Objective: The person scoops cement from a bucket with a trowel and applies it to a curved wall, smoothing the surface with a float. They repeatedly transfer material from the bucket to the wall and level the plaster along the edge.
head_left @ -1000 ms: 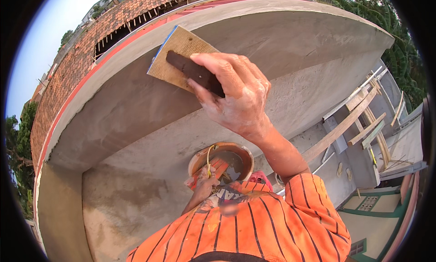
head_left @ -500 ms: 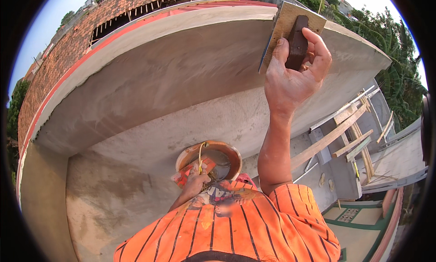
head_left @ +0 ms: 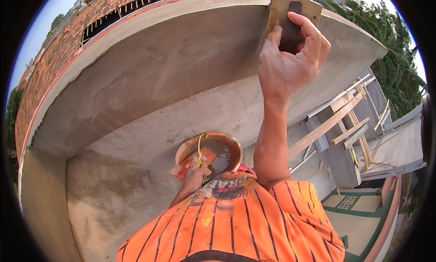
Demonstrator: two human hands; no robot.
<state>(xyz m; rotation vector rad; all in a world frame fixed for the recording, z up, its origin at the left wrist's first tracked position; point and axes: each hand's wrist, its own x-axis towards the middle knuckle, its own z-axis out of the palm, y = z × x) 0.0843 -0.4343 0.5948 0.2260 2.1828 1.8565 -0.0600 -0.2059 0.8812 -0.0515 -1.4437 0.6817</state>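
My right hand (head_left: 293,64) is raised at the upper right, its fingers wrapped round the dark handle of a flat plastering float (head_left: 277,14). The float's board lies against or very close to the upper part of the grey plastered wall (head_left: 181,53), near its top edge; actual contact is hidden. Lower down, close to my body, my left hand (head_left: 195,175) is closed at the yellow handle (head_left: 199,148) of a round orange-brown bucket (head_left: 236,148). Beside that hand an orange-red piece (head_left: 184,168) sticks out, its kind unclear. Grey wet material (head_left: 222,155) shows inside the bucket.
Wooden planks (head_left: 324,130) and boards stand on the right, above a lower grey level with a pair of sandals (head_left: 325,170). Beyond the wall's top edge lies a tiled roof (head_left: 59,67). A side wall (head_left: 45,185) closes off the left.
My right hand and the float have moved a little farther up along the wall. The view has shifted slightly, while my left hand stays at the bucket.
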